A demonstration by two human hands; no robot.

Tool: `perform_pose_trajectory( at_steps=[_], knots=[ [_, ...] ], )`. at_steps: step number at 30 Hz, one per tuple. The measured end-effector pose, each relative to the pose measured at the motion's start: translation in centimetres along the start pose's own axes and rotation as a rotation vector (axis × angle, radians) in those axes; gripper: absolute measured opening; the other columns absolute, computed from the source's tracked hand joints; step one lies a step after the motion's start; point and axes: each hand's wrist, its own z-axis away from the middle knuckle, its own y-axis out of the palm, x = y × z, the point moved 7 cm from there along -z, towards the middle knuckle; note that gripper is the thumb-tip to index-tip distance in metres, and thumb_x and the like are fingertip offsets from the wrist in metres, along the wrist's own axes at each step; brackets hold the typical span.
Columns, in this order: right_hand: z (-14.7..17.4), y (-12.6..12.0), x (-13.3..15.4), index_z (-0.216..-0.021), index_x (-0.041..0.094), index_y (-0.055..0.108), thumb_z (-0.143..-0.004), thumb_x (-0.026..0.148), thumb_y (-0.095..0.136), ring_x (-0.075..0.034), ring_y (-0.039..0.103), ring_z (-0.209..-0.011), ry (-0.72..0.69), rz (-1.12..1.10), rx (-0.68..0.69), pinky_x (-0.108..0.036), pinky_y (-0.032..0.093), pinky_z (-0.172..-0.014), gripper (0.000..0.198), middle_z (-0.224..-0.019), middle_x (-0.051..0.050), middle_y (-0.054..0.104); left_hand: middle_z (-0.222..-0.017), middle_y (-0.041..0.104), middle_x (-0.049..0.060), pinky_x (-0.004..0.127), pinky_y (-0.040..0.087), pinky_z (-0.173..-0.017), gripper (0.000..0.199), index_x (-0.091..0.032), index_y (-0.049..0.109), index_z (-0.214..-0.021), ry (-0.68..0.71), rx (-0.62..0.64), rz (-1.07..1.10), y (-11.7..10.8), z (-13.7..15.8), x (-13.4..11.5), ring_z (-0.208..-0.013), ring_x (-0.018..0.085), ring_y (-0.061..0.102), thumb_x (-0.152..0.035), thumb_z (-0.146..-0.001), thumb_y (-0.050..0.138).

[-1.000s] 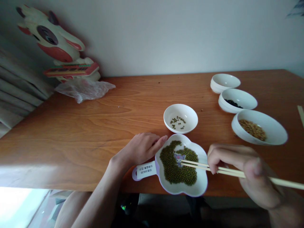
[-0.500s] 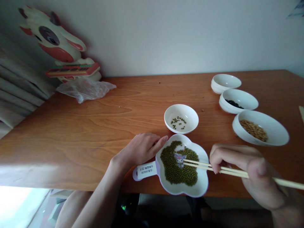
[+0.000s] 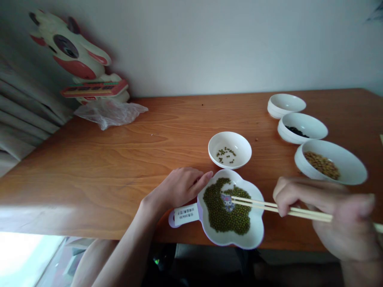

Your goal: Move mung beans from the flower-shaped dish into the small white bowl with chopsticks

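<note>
A white flower-shaped dish (image 3: 256, 195) with a lilac edge and a labelled handle holds many green mung beans (image 3: 214, 215). A cartoon print shows on its bare middle. My left hand (image 3: 182, 185) rests on the table against the dish's left side, thumb along the rim and fingers curled, partly hidden. In my right hand (image 3: 317, 211) is a pair of wooden chopsticks (image 3: 269, 206), their tips close together over the cartoon print. Whether a bean is between the tips is too small to tell. Just behind the dish, a round white bowl (image 3: 243, 155) contains a scattering of mung beans.
On the right stand a bowl of tan beans (image 3: 353, 167), a bowl with dark beans (image 3: 317, 129) and another white bowl (image 3: 287, 103). A clear plastic bag (image 3: 110, 115) lies before a cow-shaped toy keyboard (image 3: 95, 88) at the back left. The wooden table (image 3: 98, 175) meets the wall behind.
My right hand has shifted slightly right and tilted, its thumb lifting further out. The chopstick tips stay over the cartoon print, a little higher. My left hand keeps its place at the dish.
</note>
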Motion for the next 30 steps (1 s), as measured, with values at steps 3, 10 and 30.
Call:
perform_pose_trajectory(
  at_steps=[3,10,30],
  knots=[
    [-0.7,-1.8,1.2,-0.065,0.024,0.072,-0.103,0.077,0.007,-0.021,0.057,-0.057,-0.085,0.049,-0.256,-0.036,0.042,-0.054,0.091,-0.064,-0.005,0.064,-0.082,0.071,0.005,0.031,0.043,-0.075,0.062,-0.019,0.062,-0.08,0.012,-0.012,-0.005,0.0,0.1,-0.1,-0.072,0.017,0.062,-0.055,-0.115,0.026],
    [-3.0,-3.5,2.3,-0.067,0.025,0.068,-0.106,0.064,-0.004,-0.028,0.065,-0.078,-0.104,0.127,-0.61,-0.044,0.052,-0.075,0.091,-0.073,-0.008,0.069,-0.08,0.071,0.004,0.032,0.042,-0.075,0.063,-0.019,0.062,-0.079,0.007,-0.019,-0.026,0.2,0.1,0.1,-0.073,0.017,0.062,-0.056,-0.115,0.025],
    [0.1,1.8,0.3,-0.073,0.022,0.063,-0.092,0.091,0.023,-0.02,0.053,-0.062,0.145,-0.098,0.208,-0.034,0.035,-0.057,0.083,-0.07,-0.006,0.062,-0.083,0.073,0.005,0.031,0.043,-0.074,0.064,-0.019,0.066,-0.081,-0.025,0.003,0.002,0.0,0.0,0.0,-0.072,0.018,0.062,-0.057,-0.114,0.026]
  ],
)
